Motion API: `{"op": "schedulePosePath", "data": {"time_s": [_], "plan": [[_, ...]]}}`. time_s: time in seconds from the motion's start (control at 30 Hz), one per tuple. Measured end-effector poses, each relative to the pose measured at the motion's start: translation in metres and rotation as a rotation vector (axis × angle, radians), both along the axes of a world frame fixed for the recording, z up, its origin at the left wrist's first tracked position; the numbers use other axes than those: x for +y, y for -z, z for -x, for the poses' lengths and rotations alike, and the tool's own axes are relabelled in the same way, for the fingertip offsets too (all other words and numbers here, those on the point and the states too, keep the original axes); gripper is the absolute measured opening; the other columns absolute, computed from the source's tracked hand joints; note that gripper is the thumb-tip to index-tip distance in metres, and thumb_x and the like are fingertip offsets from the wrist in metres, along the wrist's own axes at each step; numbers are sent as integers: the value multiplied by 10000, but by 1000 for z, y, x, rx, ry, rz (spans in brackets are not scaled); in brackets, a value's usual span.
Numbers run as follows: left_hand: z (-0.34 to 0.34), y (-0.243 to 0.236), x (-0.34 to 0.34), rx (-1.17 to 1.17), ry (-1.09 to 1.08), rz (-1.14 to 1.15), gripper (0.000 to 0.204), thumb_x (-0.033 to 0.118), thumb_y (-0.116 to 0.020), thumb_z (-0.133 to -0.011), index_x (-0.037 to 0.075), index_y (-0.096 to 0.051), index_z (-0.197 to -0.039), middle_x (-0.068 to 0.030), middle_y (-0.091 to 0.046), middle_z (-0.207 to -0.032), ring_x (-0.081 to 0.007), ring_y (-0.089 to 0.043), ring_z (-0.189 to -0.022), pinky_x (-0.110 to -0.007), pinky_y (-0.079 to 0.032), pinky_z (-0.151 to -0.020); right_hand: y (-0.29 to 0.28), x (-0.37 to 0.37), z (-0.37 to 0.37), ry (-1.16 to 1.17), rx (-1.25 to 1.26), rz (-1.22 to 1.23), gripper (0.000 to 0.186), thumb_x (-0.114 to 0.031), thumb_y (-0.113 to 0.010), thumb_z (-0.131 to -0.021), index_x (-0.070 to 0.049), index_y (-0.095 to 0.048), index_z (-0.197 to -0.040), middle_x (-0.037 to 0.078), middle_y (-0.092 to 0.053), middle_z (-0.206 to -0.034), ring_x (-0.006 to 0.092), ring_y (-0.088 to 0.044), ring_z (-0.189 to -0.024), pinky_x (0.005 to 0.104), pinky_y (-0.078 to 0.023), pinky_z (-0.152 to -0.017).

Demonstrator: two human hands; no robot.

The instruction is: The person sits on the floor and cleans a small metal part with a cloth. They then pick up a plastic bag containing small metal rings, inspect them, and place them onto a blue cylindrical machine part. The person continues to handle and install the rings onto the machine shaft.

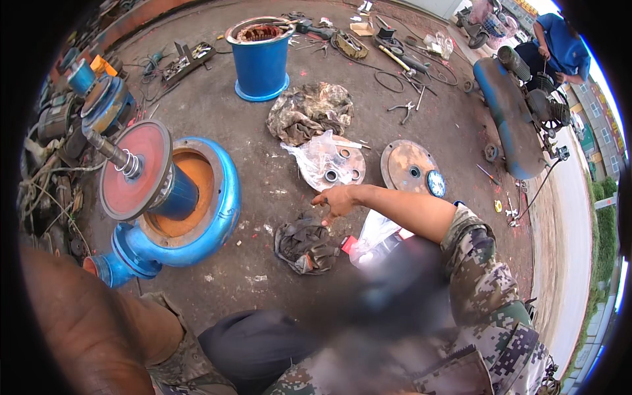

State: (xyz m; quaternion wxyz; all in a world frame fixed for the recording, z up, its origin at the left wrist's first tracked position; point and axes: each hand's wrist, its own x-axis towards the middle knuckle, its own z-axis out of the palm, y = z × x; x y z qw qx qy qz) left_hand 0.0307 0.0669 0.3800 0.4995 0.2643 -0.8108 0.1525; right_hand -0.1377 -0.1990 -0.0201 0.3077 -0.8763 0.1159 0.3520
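"Qty of hands?"
"2, both mine: R hand [337, 201] at ctr of frame, L hand [72, 322] btm L, v. blurry."
"Flat round plates?"
"I count 2 mid-frame: L plate [355, 161] & R plate [398, 161]."
"Cloths?"
"2 near me: mottled cloth [316, 108] upper ctr, dark rag [306, 247] just below ctr."
"Big parts?"
"1 open-topped blue cylinder [261, 69] top ctr, 1 big red disc [122, 194] at L."
"Tanks?"
"1 compressor tank [503, 112], upper R."
"Ppl besides me?"
"1 co-worker [566, 56], top R."

Left hand [76, 329] blurred, cut off
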Motion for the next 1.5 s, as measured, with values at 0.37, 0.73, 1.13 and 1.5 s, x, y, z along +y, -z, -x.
{"op": "schedulePosePath", "data": {"time_s": [0.37, 0.73, 1.13, 1.5], "plan": [[-41, 15, 9, -17, -50, -84, 253, 168, -653, -1045, -48, -697, -1168, -89, -668, -1008, -117, -605, -872, -264, -496, -791, 4, -14, 15, -97, 23, 21, 957, -608, -786, -848, -132, -418, -1594, 239, -522, -1492, 432, -526, -1373, 486, -450, -1126], [-34, 30, 21, -30, -211, -97, 272, 179, -658, -1041, -52, -693, -1179, -94, -655, -1032, -129, -606, -902, -268, -490, -803, -22, -11, 6, 8, 71, 51, 943, -616, -765, -868, -136, -411, -1599, 226, -507, -1513, 418, -515, -1391, 474, -442, -1146], [-14, 10, -4, -20, -263, -29, 293, 191, -664, -1036, -56, -689, -1192, -101, -641, -1059, -143, -608, -934, -273, -484, -817, 29, -37, 21, -13, 17, 19, 944, -586, -814, -838, -142, -439, -1581, 166, -698, -1338, 368, -641, -1265, 443, -498, -1071], [-13, 165, -79, 592, -354, -865, 242, 197, -697, -1026, -8, -728, -1150, -59, -645, -1021, -129, -607, -923, -287, -492, -828, -30, -4, 9, 134, -101, -271, 970, -383, -922, -779, -154, -439, -1588, 106, -675, -1217, 290, -663, -1170, 394, -531, -972]]}}
